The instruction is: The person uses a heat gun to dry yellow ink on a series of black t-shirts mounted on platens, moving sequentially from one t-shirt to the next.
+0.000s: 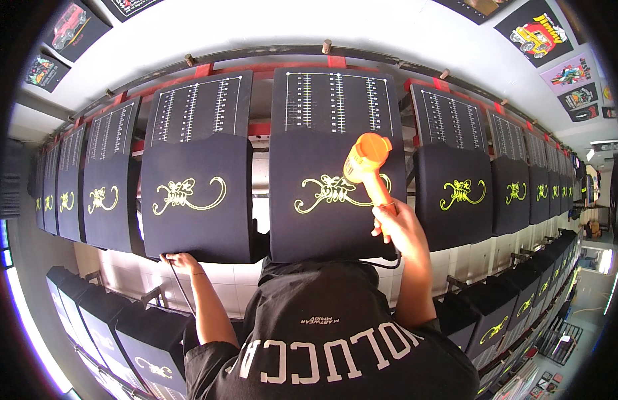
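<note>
My right hand (401,230) is wrapped round the handle of an orange heat gun (369,157). The heat gun is above a black T-shirt (315,237) stretched over a flat board (319,103), and it hides the right part of the shirt's yellow-green line print (332,190). A dark cord (387,267) hangs below that hand. Over to the left, my left hand (180,261) pinches a black cord (181,287) close to the lower edge of another printed black shirt (195,230).
Boards with the same printed shirts run in a row to both sides, on a red and dark metal frame (205,70). A second row of shirt-covered boards (152,333) lies nearer, behind my arms. Picture prints (534,33) hang on the wall.
</note>
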Motion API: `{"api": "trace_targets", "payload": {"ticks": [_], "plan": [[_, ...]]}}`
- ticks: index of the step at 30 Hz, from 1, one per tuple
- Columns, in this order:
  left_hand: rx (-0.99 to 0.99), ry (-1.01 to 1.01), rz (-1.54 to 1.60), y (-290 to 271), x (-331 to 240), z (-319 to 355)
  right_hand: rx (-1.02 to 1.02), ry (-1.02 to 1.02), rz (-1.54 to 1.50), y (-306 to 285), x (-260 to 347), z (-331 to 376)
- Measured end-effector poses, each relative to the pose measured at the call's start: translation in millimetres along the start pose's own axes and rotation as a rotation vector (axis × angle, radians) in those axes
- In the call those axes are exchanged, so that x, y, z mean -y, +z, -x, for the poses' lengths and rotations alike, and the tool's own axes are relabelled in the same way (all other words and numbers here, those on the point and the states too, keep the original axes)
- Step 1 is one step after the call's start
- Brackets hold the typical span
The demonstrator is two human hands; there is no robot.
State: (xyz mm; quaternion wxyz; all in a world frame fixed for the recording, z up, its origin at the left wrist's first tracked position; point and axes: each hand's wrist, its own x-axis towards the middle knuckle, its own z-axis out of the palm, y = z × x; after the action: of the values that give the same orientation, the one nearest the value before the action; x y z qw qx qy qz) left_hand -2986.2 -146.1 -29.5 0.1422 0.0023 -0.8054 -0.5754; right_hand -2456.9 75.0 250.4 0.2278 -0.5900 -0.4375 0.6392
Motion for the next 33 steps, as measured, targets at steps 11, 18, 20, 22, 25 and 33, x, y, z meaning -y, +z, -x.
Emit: {"api": "trace_targets", "payload": {"ticks": [11,18,20,22,25,33], "plan": [[0.104,-0.104,0.091,-22.9,38.4,-108.2,0.024,0.036,-0.03,31.5,15.6,3.0],[-0.058,-0.06,-0.158,1.3,28.6,-150.0,0.032,0.05,-0.027,51.2,15.5,-6.1],[-0.052,-0.015,-0.168,4.2,43.7,-172.9,0.018,0.016,-0.001,63.1,18.8,-5.4],[-0.045,0.067,-0.197,1.7,64.6,-202.6,0.019,0.038,0.03,65.4,18.3,-5.9],[0.017,0.193,-0.257,20.4,78.5,-215.9,-0.051,0.063,-0.017,60.2,11.8,3.1],[0.31,0.122,-0.345,47.1,69.6,-175.6,-0.165,0.031,-0.085,63.2,-2.5,24.2]]}}
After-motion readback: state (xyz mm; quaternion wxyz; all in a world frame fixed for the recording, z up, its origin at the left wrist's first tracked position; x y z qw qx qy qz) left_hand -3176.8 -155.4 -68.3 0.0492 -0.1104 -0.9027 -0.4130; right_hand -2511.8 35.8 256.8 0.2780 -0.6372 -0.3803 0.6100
